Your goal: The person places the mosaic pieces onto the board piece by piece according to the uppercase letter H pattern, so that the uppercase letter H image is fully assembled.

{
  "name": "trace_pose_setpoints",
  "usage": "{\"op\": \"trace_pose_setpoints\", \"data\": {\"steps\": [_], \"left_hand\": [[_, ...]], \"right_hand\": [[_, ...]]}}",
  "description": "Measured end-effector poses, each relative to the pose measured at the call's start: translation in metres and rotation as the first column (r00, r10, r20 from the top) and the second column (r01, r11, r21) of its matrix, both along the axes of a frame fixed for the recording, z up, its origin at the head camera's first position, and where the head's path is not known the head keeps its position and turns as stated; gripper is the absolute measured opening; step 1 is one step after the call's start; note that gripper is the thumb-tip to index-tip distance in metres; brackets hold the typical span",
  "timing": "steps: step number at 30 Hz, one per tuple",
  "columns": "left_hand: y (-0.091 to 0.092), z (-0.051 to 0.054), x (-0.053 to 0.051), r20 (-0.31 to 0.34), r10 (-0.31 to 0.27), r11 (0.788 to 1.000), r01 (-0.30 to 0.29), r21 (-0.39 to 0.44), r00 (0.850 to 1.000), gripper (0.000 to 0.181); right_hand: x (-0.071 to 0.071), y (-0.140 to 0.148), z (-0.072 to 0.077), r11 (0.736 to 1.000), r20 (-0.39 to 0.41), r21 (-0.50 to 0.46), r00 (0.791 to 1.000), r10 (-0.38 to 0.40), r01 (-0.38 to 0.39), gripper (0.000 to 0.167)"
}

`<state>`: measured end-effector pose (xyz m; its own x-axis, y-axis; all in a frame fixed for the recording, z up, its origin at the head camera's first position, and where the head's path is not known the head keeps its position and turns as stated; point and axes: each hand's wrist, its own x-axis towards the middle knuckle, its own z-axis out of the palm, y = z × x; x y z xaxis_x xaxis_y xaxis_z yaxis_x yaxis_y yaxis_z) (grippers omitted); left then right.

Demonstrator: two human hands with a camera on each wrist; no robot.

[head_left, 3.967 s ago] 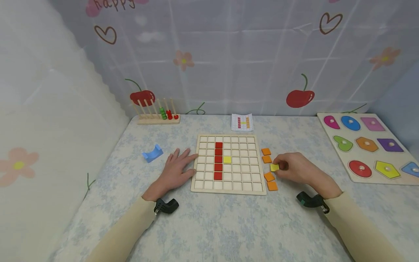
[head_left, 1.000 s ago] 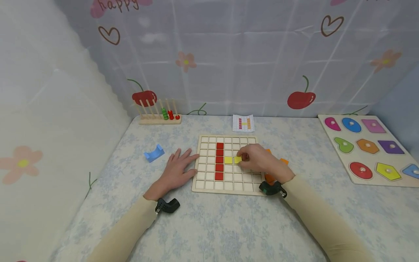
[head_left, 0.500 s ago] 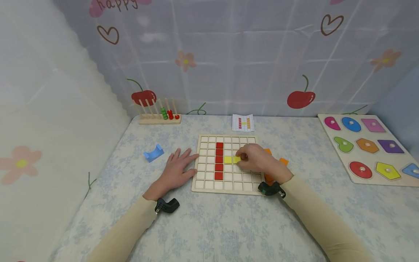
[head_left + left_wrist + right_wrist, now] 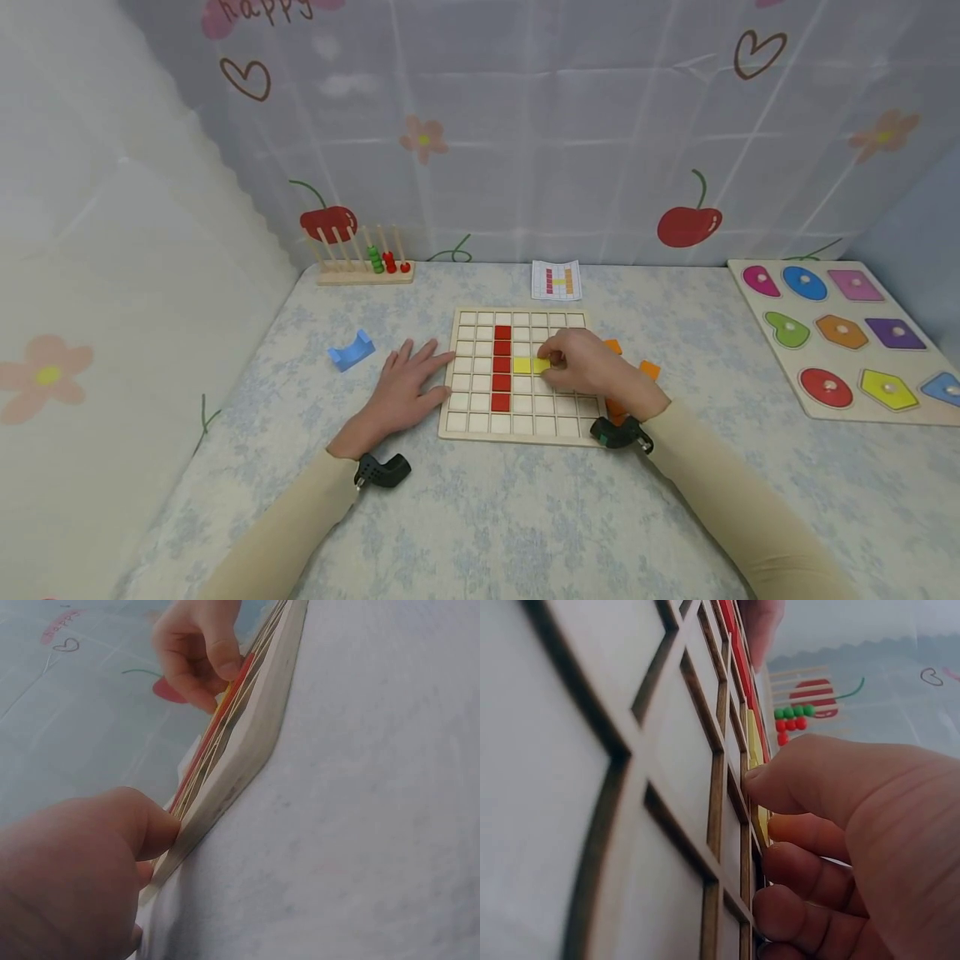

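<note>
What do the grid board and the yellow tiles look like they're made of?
The grid board looks like wood, pale and matte: its ribs show brown cut edges up close in the right wrist view. The yellow tiles could be painted wood or plastic; their flat, even colour leaves that open.

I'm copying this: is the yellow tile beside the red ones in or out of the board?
In: the yellow tile fills one square of the board, right beside the red tiles.

Sleeves (image 4: 288,517) are lt beige, wrist cams (image 4: 386,472) blk & curved.
</note>
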<state>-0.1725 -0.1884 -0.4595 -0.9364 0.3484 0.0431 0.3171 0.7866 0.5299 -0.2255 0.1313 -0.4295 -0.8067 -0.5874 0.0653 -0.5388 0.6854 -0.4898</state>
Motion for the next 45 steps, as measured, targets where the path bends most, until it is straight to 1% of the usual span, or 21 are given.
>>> {"op": "trace_pose_setpoints", "data": {"steps": [9,25,31,36,42,45], "left_hand": [[0.0,0.002,0.0,0.008,0.003,1.0,-0.003,-0.004,1.0,0.057],[0.0,0.002,0.0,0.013,0.002,1.0,-0.002,0.0,1.0,0.057],[0.0,0.002,0.001,0.017,-0.003,1.0,0.003,0.004,1.0,0.057],[0.0,0.001,-0.001,0.028,-0.006,1.0,0.006,-0.002,1.0,0.058],[0.001,0.001,0.0,0.02,0.001,1.0,-0.001,-0.009,1.0,0.057],[0.0,0.002,0.001,0.01,0.002,1.0,-0.002,-0.004,1.0,0.057]], "right_hand": [[0.0,-0.001,0.001,1.0,-0.012,-0.005,1.0,0.007,-0.007,0.021],[0.0,0.001,0.0,1.0,-0.02,0.003,1.0,0.024,-0.024,0.02],[0.001,0.0,0.002,1.0,0.001,0.006,1.0,0.005,-0.005,0.024],[0.005,0.005,0.007,1.0,0.012,0.004,1.0,-0.001,0.001,0.027],[0.01,0.022,0.017,0.998,0.042,0.047,0.998,-0.052,0.05,0.028],[0.012,0.035,0.021,0.995,0.037,0.059,0.996,-0.08,0.077,0.028]]}}
